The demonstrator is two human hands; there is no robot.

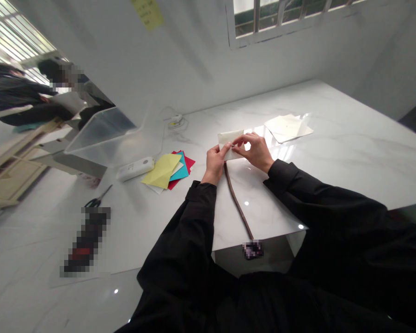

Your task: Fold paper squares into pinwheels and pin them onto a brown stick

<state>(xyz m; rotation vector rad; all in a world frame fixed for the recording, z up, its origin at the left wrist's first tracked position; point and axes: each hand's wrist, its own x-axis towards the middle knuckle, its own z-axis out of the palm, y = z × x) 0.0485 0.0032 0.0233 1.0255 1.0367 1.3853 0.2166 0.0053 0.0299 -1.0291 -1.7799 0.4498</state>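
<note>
"paper (226, 137) first: where is it held?"

"in front of the body, over the table (346, 152); whether it is also rested there cannot be told. its left side is gripped by the left hand (215, 162), with the thumb laid over the face and the fingers curled."

"and the right hand (258, 150)?"

"a small dark bit (232, 146) is pinched between its thumb and forefinger, near the middle of the paper and just beside the left thumb's tip. what the bit is cannot be told. the other fingers are bent."

"how is such a pinch best managed?"

"it would seem best for the paper to be braced by the left thumb close to the bit, so that it is not buckled. pressure should be applied lightly, by the fingertips alone; by a sideways tug the paper might be creased or torn."

"which way are things pointed?"

"the paper's longer axis is set from left to right. the stick (235, 199) is seen below it, gently bent, its long axis directed toward the body and slightly rightward. its upper end is hidden at the paper and left hand; its lower end is met by a blurred patch (253, 249) at the table's near edge."

"and to the sides?"

"coloured sheets (162, 170) are spread at left, white sheets (287, 128) at right."
</note>
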